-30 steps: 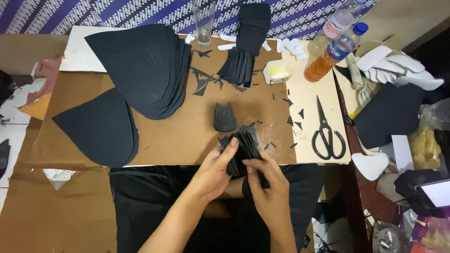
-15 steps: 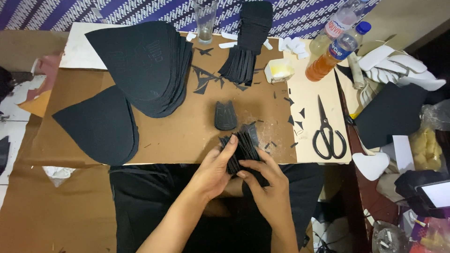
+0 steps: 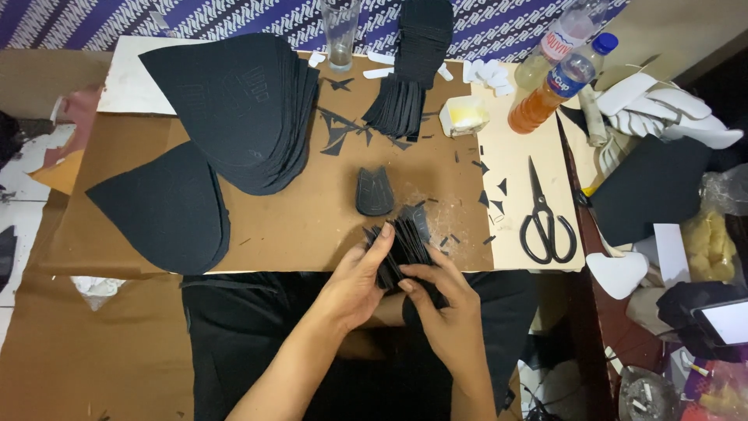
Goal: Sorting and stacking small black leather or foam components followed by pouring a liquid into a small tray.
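While the left hand [image 3: 354,284] and right hand [image 3: 440,308] squeeze the bundle of small black pieces [image 3: 401,248] at the table [image 3: 312,218] edge, little has shifted since a second ago: they stay closed on it, squaring it. Just beyond lies one loose black piece [image 3: 375,192]; rightward, one pair of scissors [image 3: 545,222], two bottles [image 3: 557,74].
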